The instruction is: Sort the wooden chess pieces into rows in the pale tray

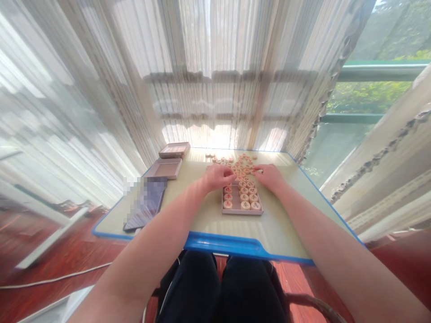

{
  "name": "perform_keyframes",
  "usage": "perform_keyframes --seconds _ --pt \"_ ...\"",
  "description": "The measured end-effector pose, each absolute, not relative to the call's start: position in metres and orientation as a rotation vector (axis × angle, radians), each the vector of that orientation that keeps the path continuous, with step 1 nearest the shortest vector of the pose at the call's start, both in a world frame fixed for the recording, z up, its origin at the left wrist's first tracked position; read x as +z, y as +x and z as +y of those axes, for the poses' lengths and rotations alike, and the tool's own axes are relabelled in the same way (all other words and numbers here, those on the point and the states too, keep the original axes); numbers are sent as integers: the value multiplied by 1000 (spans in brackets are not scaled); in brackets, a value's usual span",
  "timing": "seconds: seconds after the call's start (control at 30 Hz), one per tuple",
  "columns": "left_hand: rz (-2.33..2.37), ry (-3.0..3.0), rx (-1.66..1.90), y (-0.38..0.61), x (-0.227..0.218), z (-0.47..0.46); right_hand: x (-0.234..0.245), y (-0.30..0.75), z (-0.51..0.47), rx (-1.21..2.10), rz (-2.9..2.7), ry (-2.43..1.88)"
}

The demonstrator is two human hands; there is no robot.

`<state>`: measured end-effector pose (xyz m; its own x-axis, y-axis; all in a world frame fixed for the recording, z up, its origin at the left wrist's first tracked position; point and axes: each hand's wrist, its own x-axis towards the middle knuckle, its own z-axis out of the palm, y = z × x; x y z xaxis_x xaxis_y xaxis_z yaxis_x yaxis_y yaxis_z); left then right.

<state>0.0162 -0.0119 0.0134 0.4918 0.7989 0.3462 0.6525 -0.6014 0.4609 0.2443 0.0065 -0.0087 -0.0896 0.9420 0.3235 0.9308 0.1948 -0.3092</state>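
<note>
A shallow grey box (234, 208) lies on the small blue-edged table (215, 242), partly filled with round wooden chess pieces (248, 197) set in rows. Loose wooden pieces (239, 162) are heaped just beyond the box. My left hand (218, 176) rests at the box's far left corner with its fingers curled over pieces there. My right hand (270, 176) sits at the far right corner, fingertips pinched on a piece at the edge of the heap. What each hand actually grips is too small to make out.
Two more shallow grey trays (165, 168) (174, 149) lie at the table's far left. A dark folded sheet (145, 204) lies near the left edge. Sheer curtains hang close behind the table, with a window at right. My knees are under the near edge.
</note>
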Motion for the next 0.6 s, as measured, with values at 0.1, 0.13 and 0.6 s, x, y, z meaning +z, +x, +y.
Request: perform_keyframes --seconds 0.1,0.13,0.6 --pt "1245 2477 778 18 14 -13 -11 245 7 47 -2034 -1753" --pt "1248 2477 778 18 14 -13 -12 244 7 39 -2033 -1752" --pt "1239 2474 764 21 17 -18 -12 239 7 26 -2016 -1596"
